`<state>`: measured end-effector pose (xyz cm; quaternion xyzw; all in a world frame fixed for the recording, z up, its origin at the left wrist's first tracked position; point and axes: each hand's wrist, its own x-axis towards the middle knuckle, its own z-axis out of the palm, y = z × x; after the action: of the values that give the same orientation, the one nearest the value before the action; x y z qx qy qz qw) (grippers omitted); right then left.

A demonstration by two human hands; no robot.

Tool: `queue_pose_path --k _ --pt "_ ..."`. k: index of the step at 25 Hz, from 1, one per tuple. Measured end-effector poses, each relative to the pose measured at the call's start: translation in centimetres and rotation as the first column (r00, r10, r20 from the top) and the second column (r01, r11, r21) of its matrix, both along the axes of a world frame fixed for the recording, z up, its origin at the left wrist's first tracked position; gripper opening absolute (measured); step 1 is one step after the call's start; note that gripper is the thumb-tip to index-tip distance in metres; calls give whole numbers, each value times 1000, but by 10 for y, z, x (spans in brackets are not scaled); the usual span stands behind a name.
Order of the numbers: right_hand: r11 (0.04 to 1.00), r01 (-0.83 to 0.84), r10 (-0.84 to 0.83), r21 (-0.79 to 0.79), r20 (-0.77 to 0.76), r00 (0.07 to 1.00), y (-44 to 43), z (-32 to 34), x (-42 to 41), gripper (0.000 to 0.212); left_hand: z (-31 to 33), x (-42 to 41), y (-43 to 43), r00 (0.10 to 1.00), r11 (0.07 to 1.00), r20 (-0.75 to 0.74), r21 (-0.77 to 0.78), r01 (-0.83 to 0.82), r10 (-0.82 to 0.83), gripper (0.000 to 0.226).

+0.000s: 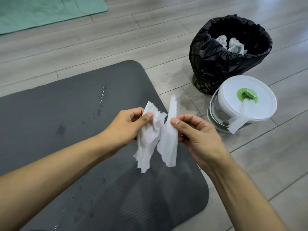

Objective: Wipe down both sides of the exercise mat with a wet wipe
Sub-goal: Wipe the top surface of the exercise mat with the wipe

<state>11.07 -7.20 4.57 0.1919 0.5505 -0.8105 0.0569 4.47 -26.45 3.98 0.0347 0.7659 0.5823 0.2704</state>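
Head camera: dark grey ribbed foam exercise mat (66, 105) lies under left hand (123, 127) and right hand (198, 135); black-bagged bin (216, 67) and round white wipe tub (233, 92) stand beyond the right; both pinch a crumpled white wet wipe (150, 140) between them.

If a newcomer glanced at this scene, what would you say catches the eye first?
First, the white wipe pinched between the left hand and right hand at the centre, above the grey mat, which shows wet streaks. Then, at the right on the floor, the black-lined bin holding crumpled wipes, with the tub just in front, a sheet trailing from its green opening.
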Motion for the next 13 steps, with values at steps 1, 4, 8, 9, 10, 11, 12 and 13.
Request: queue_pose_path --k 1,4,8,9,10,11,12,13 --pt "999 -25 26 -29 16 1000 -3 -2 1 21 1 1 1 999 999 49 45 -22 20 33" --pt "993 -83 86 -80 35 996 -9 -7 1 19 9 4 8 992 993 123 117 -29 15 25" --pt "997 -23 26 -80 31 999 -15 -9 1 11 13 1 4 999 998 -53 60 0 3 51" --pt "996 13 -9 -92 35 999 -16 -10 1 11 15 0 2 995 1000 -101 24 4 -1 50" --pt "993 39 -35 -109 37 999 -17 -10 1 14 16 0 1 989 1000 -145 -5 5 -6 42" --pt "992 50 -46 -119 34 998 -18 -11 1 16 17 0 1 985 999 -170 -40 12 -19 35" --pt "993 50 -47 -108 24 999 -19 -12 1 16 19 0 2 988 999 -152 -49 18 -25 30" --pt "996 50 -50 -70 14 999 -21 -11 2 13 21 1 4 994 999 -101 -24 33 -35 23"
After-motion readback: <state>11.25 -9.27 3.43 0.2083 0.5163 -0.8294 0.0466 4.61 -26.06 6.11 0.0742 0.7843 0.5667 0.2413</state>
